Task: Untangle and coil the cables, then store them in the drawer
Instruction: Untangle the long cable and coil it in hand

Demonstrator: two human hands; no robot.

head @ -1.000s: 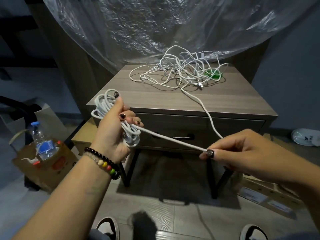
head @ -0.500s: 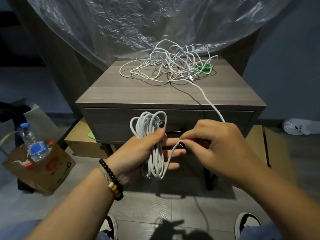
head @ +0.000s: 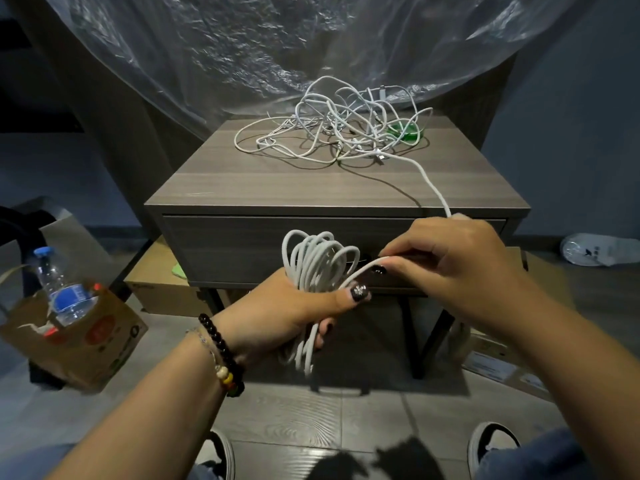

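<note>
The left hand (head: 298, 306) grips a bundle of white cable loops (head: 317, 268), thumb pressed across the front and fingers curled behind. The loops stand roughly upright, rising above the fist and hanging below it. The right hand (head: 450, 268) pinches the free run of the same cable (head: 429, 181) just beside the bundle, feeding it toward the left thumb.

From the right hand the free run rises up and away, over the front edge of the table (head: 277, 188), to the tangled pile of white cables (head: 346, 129) at the back of the table top. The long axis of the uncoiled length therefore runs from the hands away toward the pile; the right hand is nearer to it. Judgement: the next wrap needs slack drawn from that direction.

The drawer (head: 225, 247) sits closed directly behind the hands. Its handle is mostly hidden by the hands and loops. How many cables make up the pile cannot be told; a green object (head: 405, 129) lies partly under it, identity unclear.
</note>
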